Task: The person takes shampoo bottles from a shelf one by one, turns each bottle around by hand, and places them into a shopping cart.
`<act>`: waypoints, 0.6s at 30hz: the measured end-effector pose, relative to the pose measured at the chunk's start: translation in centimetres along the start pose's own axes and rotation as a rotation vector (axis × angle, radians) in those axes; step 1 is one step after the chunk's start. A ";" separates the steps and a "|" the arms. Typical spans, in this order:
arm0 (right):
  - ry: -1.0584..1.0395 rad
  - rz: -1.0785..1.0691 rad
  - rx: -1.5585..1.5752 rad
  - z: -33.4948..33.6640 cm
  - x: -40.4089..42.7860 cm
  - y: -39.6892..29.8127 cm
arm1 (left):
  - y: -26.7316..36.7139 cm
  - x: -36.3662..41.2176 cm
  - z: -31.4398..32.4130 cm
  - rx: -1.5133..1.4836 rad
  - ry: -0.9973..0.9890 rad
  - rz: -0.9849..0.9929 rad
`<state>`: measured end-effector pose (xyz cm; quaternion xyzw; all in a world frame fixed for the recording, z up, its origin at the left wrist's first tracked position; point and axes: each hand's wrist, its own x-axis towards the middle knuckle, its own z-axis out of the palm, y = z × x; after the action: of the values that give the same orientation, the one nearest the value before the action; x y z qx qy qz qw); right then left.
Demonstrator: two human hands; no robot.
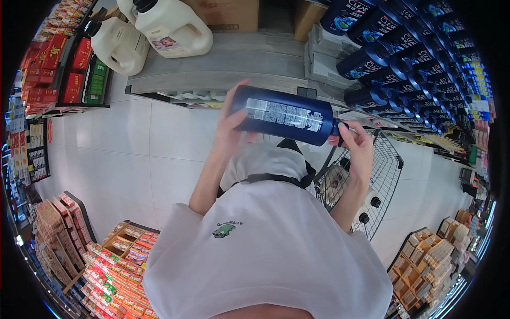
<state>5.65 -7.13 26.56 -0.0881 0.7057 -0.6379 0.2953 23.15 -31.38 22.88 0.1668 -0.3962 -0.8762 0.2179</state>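
Note:
A dark blue pump bottle (283, 113) lies sideways in the air between my two hands, its printed back label turned up toward me. My left hand (231, 119) grips the bottle's base end, thumb on the near face. At the other end, my right hand (354, 137) holds the neck and black pump head, which the fingers partly hide. Just beyond the bottle runs the front edge of a grey wood-look shelf (255, 67). Rows of similar blue Clear bottles (402, 52) stand on the right of that shelf.
Cream jugs (171, 32) with black caps stand at the shelf's left. A cardboard box (227, 16) sits behind. A wire shopping cart (382, 175) holding cream jugs (366, 207) is close on my right. Stacked orange and red packages (115, 271) stand behind me at left, boxed goods (426, 259) at right.

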 end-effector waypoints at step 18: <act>-0.047 -0.100 0.070 -1.9 -0.4 2.0 | 0.5 -0.8 2.0 0.198 -0.029 0.016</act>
<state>5.46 -5.03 24.76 -0.1280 0.6706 -0.6738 0.2826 22.99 -29.99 24.63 0.1717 -0.4853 -0.8333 0.2015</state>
